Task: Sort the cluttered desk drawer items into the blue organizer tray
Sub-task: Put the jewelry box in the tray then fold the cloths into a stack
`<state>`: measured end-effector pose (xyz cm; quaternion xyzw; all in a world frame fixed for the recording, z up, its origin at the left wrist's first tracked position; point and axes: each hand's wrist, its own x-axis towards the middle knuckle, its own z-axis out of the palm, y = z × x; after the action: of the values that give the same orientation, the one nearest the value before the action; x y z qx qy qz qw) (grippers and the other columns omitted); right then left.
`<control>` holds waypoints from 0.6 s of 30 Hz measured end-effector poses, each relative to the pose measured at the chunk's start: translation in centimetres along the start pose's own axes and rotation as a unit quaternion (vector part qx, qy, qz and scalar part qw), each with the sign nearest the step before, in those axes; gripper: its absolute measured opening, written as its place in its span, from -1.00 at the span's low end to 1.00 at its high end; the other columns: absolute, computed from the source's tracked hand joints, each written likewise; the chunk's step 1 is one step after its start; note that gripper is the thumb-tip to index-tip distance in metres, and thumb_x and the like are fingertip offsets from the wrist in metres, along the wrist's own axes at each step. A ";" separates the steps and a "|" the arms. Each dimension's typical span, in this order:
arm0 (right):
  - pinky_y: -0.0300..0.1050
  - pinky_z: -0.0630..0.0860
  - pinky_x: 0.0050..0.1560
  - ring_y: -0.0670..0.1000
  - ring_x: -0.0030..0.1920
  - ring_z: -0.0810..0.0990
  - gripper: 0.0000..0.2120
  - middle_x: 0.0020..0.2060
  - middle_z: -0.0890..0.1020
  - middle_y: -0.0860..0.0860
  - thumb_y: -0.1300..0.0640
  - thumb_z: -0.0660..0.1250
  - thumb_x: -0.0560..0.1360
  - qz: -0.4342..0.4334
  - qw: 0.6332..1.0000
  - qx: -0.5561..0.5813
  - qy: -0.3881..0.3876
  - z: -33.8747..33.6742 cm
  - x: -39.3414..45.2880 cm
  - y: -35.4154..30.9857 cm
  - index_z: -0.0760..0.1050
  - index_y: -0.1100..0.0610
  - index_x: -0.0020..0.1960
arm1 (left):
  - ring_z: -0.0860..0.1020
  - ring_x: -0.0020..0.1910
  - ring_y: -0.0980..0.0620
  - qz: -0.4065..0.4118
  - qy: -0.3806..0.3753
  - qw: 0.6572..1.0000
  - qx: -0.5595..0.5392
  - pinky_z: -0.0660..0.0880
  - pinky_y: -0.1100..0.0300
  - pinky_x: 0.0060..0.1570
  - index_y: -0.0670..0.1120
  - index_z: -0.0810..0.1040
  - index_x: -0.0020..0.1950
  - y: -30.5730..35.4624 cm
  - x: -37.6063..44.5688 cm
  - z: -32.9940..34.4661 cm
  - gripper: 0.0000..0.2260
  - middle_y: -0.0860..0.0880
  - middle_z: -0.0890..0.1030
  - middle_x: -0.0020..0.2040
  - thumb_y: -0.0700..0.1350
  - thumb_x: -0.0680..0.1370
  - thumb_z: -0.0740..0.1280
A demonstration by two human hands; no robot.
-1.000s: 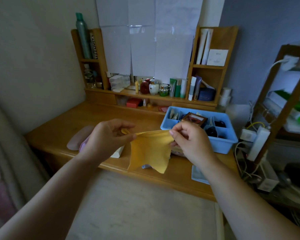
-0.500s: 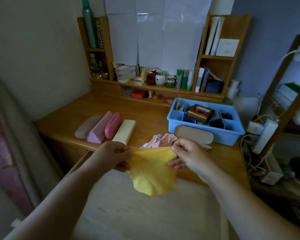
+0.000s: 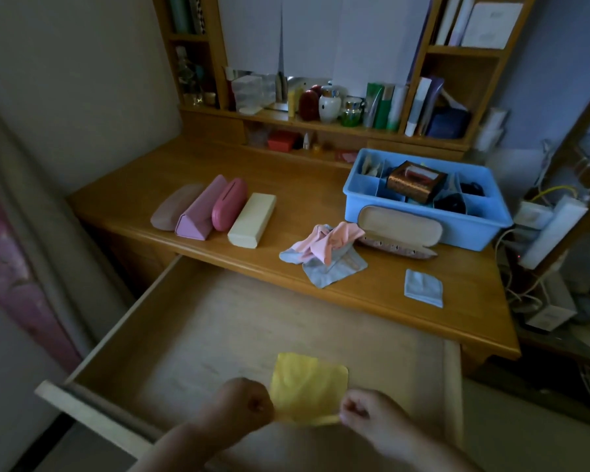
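A yellow cloth (image 3: 309,386) lies spread over the open wooden drawer (image 3: 218,335) near its front. My left hand (image 3: 242,405) pinches its near left corner and my right hand (image 3: 363,412) pinches its near right corner. The blue organizer tray (image 3: 419,223) stands on the desk at the right, holding a brown box (image 3: 414,182) and dark items. An open beige glasses case (image 3: 401,231) leans against the tray's front. Crumpled pink and pale blue cloths (image 3: 324,250) lie beside it, and a folded pale blue cloth (image 3: 423,287) lies near the desk edge.
Several glasses cases, pink, mauve and cream (image 3: 215,209), lie in a row on the desk's left. A shelf (image 3: 321,124) with bottles and jars runs along the back. Cables and white adapters (image 3: 552,229) crowd the right side. The wall is at the left.
Both hands have come down and toward me with the yellow cloth, from above the desk edge to the drawer. The view has tilted down, showing the open drawer.
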<state>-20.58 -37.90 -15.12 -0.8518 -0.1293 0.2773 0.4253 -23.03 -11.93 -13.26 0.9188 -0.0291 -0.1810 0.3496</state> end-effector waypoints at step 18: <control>-0.11 0.34 -0.26 0.01 -0.26 0.50 -0.81 -0.36 0.52 -0.06 0.06 0.32 0.51 0.136 0.959 -0.049 0.244 1.9 6.3 2.5 0.42 0.04 -0.26 | 0.49 -0.22 -0.05 -0.080 0.076 0.993 0.035 0.36 0.16 -0.29 0.03 0.43 -0.24 -2.2 8.7 3.2 -0.84 -0.02 0.49 -0.28 -0.09 0.52 0.34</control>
<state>-16.64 -35.28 -20.32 -0.9228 0.0818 0.1100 0.3600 -16.24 -13.88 -19.58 0.9409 0.0649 -0.1365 0.3033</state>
